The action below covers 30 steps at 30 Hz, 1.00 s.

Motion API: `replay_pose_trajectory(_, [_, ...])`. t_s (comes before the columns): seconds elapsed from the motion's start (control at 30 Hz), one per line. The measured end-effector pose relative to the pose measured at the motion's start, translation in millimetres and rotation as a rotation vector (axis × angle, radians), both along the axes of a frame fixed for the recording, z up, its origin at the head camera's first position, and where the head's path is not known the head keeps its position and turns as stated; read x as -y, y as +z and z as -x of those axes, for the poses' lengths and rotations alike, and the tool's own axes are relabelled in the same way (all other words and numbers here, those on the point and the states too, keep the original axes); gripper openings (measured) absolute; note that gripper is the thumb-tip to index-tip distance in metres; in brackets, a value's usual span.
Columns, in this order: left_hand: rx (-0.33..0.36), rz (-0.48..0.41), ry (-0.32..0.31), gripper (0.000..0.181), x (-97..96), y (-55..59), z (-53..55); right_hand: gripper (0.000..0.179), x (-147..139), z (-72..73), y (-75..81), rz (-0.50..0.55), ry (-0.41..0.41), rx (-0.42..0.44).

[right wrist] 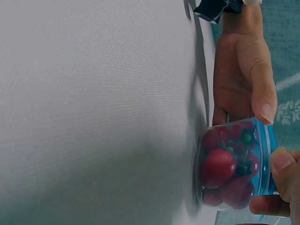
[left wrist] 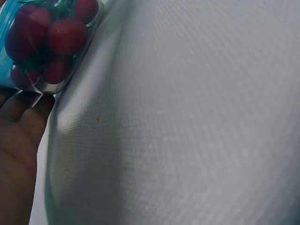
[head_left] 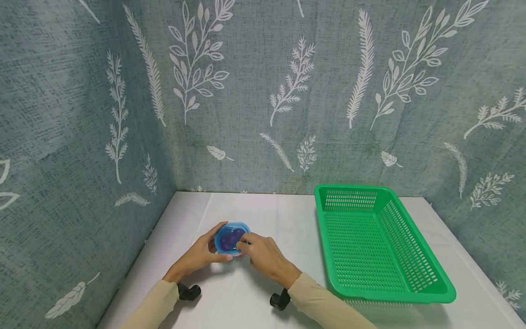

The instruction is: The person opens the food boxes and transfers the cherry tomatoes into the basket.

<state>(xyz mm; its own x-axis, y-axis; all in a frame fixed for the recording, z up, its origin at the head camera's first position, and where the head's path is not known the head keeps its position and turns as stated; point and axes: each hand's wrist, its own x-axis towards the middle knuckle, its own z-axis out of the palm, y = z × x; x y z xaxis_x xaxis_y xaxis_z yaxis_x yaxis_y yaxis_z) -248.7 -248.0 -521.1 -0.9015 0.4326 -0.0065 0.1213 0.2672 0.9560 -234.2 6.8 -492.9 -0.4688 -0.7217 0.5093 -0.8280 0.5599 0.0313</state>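
A small clear plastic tub with a translucent blue lid (head_left: 231, 237) sits on the white cloth, left of the middle. Red cherry tomatoes (right wrist: 218, 168) with green stems show through its wall, and look purple through the lid from above. My left hand (head_left: 201, 253) grips the tub from the left, its thumb on the near side and fingers reaching round the far side. From the right, my right hand (head_left: 265, 256) pinches the lid's edge. In the right wrist view its thumb (right wrist: 283, 164) and a finger (right wrist: 269, 205) are at the blue rim.
A green plastic basket (head_left: 388, 292) with slotted walls stands on the right of the white-covered table (head_left: 287, 219). Grey-green cloth (head_left: 246, 91) with white leaf patterns rises behind and at both sides. A red sliver shows at the right wrist view's bottom edge.
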Motion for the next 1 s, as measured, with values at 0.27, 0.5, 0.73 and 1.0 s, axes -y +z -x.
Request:
replay_pose_trajectory(0.27, [0.007, -0.001, 0.002, 0.106, -0.3, -1.4, -2.0, 0.030, 1.5, -2.1, 1.7, -0.009, -0.001, -0.011])
replay_pose_trajectory(0.5, [0.004, 0.023, 0.011, 0.107, -0.8, 0.5, -3.9, 0.030, 2.3, -2.1, 4.7, 0.020, 0.008, 0.009])
replay_pose_trajectory(0.73, [-0.004, 0.045, 0.017, 0.106, -1.0, 3.5, -2.2, 0.025, 4.4, -5.3, 22.8, -0.010, 0.008, 0.047])
replay_pose_trajectory(1.0, [0.003, 0.042, 0.006, 0.106, 0.3, 3.2, -2.4, 0.016, 0.3, -11.1, 11.2, 0.011, -0.013, 0.145])
